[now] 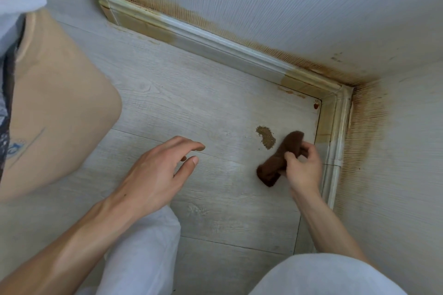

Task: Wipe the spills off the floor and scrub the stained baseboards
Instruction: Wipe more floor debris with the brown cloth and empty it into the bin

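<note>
Loosely, right hand point(303, 170) grips seemingly damp brown cloth point(278, 160); left hand point(155, 175) fingers spread

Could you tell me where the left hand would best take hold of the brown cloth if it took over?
Probably the free lower end of the brown cloth, coming in from the left. The right hand grips its middle from the right, and the left hand hovers open on the left side. The upper end lies near the brown spill.
</note>
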